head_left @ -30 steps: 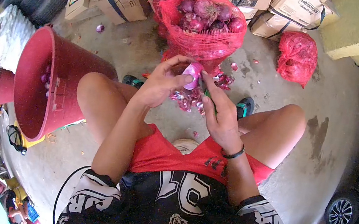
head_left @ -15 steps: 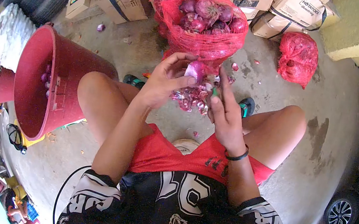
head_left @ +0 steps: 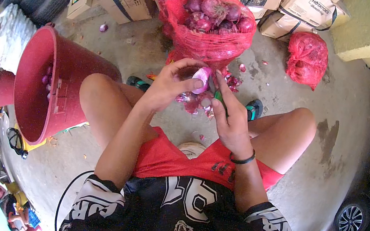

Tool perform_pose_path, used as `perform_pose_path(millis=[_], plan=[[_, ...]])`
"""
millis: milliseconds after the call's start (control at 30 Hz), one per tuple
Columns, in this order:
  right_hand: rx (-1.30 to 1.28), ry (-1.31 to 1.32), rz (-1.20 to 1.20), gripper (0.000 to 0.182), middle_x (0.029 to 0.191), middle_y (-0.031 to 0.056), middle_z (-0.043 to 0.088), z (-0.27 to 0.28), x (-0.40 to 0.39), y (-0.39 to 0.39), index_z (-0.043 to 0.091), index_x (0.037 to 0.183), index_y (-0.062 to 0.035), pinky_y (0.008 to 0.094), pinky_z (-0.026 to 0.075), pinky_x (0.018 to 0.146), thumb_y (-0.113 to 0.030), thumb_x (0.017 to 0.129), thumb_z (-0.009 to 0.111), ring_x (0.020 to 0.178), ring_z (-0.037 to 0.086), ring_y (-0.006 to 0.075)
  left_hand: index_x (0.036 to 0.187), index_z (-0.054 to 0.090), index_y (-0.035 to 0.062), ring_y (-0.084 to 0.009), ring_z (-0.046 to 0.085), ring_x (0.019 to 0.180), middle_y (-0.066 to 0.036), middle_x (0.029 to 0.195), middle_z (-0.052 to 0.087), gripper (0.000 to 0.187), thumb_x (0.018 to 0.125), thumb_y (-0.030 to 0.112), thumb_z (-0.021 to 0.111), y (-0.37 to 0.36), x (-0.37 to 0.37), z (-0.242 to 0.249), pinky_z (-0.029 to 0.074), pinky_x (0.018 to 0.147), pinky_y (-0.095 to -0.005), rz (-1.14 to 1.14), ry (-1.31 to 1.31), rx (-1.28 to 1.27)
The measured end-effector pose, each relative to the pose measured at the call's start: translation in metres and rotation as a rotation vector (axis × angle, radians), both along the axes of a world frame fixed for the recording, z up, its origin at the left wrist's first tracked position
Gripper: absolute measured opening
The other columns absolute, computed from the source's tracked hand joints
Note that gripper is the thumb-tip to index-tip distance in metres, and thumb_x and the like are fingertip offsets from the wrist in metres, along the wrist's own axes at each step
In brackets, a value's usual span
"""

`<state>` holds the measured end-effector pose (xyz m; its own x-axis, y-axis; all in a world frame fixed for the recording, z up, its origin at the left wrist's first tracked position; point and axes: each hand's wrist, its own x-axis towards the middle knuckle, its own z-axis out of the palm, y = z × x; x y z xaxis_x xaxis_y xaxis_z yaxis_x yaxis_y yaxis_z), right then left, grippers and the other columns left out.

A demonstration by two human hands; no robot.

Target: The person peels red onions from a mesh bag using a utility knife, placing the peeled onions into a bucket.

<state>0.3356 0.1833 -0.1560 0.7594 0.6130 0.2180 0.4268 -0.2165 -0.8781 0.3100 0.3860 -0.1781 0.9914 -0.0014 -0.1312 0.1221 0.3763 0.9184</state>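
Observation:
My left hand is wrapped round a partly peeled red onion, its pale purple side showing. My right hand grips a small knife with a green handle, the blade against the onion's right side. Below both hands, a pile of onion skins lies on the floor. Just beyond them stands an open red mesh sack full of red onions.
A large red tub with onions inside stands at the left. Cardboard boxes line the back, and a closed red mesh bag lies at the back right. A car wheel shows at the right. People are at the far left edge.
My right hand has turned and moved slightly left, bringing the knife against the onion. The onion has shifted slightly and shows more of its peeled side.

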Motion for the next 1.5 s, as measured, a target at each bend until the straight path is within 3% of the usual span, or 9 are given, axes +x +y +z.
perform_pose_path(millis=[167, 467, 600, 733, 900, 1067, 1200, 1400, 1500], plan=[[-0.018, 0.016, -0.01, 0.053, 0.135, 0.023, 0.05, 0.004, -0.005, 0.002, 0.037, 0.142, 0.0001, 0.0398, 0.044, 0.099, -0.007, 0.093, 0.053, 0.118, 0.055, 0.0382, 0.118, 0.059, 0.0013, -0.0137, 0.059, 0.101, -0.005, 0.108, 0.064, 0.042, 0.082, 0.014, 0.075, 0.001, 0.001, -0.004, 0.047, 0.091, -0.0297, 0.035, 0.067, -0.108], [-0.012, -0.08, -0.009, 0.051, 0.133, 0.0221, 0.053, 0.001, -0.002, 0.002, 0.041, 0.141, -0.0008, 0.0395, 0.045, 0.098, -0.006, 0.092, 0.053, 0.117, 0.056, 0.0377, 0.124, 0.056, 0.002, -0.0161, 0.059, 0.102, -0.006, 0.113, 0.061, 0.052, 0.08, 0.019, 0.076, 0.002, 0.0, 0.0, 0.051, 0.088, -0.0303, -0.026, 0.029, 0.032], [-0.053, -0.047, -0.008, 0.048, 0.125, 0.0211, 0.058, 0.004, -0.001, 0.001, 0.042, 0.14, -0.001, 0.0389, 0.045, 0.096, -0.006, 0.093, 0.051, 0.113, 0.059, 0.0351, 0.125, 0.055, 0.0012, -0.0168, 0.058, 0.107, -0.006, 0.114, 0.061, 0.054, 0.078, 0.012, 0.077, 0.003, 0.0, 0.004, 0.049, 0.092, -0.0312, -0.07, -0.004, 0.038], [0.133, 0.415, -0.129, 0.044, 0.097, 0.0071, 0.062, -0.005, -0.002, -0.002, 0.042, 0.142, -0.0035, 0.0294, 0.045, 0.066, -0.013, 0.099, 0.047, 0.074, 0.056, 0.0158, 0.128, 0.052, 0.0017, -0.0173, 0.057, 0.11, -0.007, 0.117, 0.06, 0.059, 0.075, 0.0, 0.075, 0.002, -0.003, 0.011, 0.048, 0.095, -0.0326, -0.129, 0.026, -0.019], [0.46, 0.741, -0.135, 0.043, 0.077, -0.0082, 0.045, -0.002, -0.002, 0.002, 0.042, 0.143, -0.0073, 0.0166, 0.024, 0.048, -0.022, 0.103, 0.043, 0.056, 0.031, -0.0003, 0.133, 0.044, 0.0037, -0.0191, 0.052, 0.118, -0.008, 0.127, 0.053, 0.068, 0.073, -0.006, 0.074, 0.0, -0.003, 0.011, 0.047, 0.097, -0.0333, -0.135, -0.085, -0.148], [0.459, 0.727, -0.098, 0.042, 0.078, -0.0078, 0.046, 0.004, -0.003, 0.003, 0.042, 0.143, -0.0072, 0.0174, 0.026, 0.049, -0.021, 0.103, 0.042, 0.056, 0.032, 0.0005, 0.136, 0.04, 0.005, -0.0205, 0.051, 0.121, -0.009, 0.133, 0.049, 0.071, 0.075, -0.002, 0.074, 0.0, -0.004, 0.003, 0.044, 0.103, -0.0363, -0.115, -0.157, -0.094], [0.327, 0.529, 0.008, 0.042, 0.081, -0.008, 0.049, 0.003, -0.003, -0.002, 0.043, 0.143, -0.0077, 0.0173, 0.025, 0.049, -0.021, 0.103, 0.042, 0.056, 0.031, 0.0004, 0.13, 0.044, 0.0049, -0.0197, 0.054, 0.115, -0.007, 0.126, 0.054, 0.06, 0.077, -0.004, 0.07, -0.004, 0.003, 0.0, 0.045, 0.099, -0.035, -0.028, 0.115, -0.233], [0.418, 0.804, -0.119, 0.04, 0.075, -0.0099, 0.046, 0.008, -0.003, 0.001, 0.045, 0.141, -0.0088, 0.016, 0.026, 0.049, -0.02, 0.103, 0.041, 0.056, 0.031, 0.0002, 0.127, 0.048, 0.0046, -0.0184, 0.056, 0.11, -0.006, 0.119, 0.057, 0.058, 0.075, -0.005, 0.071, -0.007, 0.003, 0.004, 0.046, 0.095, -0.0323, -0.013, 0.067, -0.107], [0.476, 0.779, -0.18, 0.04, 0.075, -0.0091, 0.048, -0.003, 0.0, -0.002, 0.045, 0.141, -0.0094, 0.0162, 0.027, 0.048, -0.02, 0.103, 0.041, 0.056, 0.032, 0.0002, 0.127, 0.047, 0.0043, -0.0178, 0.055, 0.11, -0.006, 0.119, 0.057, 0.061, 0.072, -0.006, 0.072, -0.007, 0.004, 0.002, 0.047, 0.095, -0.0316, 0.005, 0.035, -0.052]])
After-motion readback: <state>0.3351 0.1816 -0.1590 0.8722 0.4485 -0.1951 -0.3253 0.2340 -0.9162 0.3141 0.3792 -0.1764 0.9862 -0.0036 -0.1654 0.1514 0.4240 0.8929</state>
